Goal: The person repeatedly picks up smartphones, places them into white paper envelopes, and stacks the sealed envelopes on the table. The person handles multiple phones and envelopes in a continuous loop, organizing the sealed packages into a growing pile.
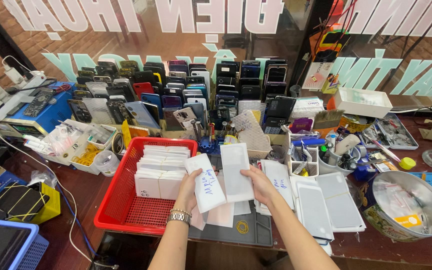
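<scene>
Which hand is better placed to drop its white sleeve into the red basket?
Probably the left hand: it holds its white sleeve at the red basket rim. The right hand with its sleeve is farther away.

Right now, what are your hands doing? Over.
Left hand holds white packet. Right hand holds second white packet. Red basket of packets sits left. Nothing between them.

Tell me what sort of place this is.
Likely a phone repair counter: rows of upright phones, a red basket of white packets, and each hand, left and right, holding a flat white packet.
</scene>
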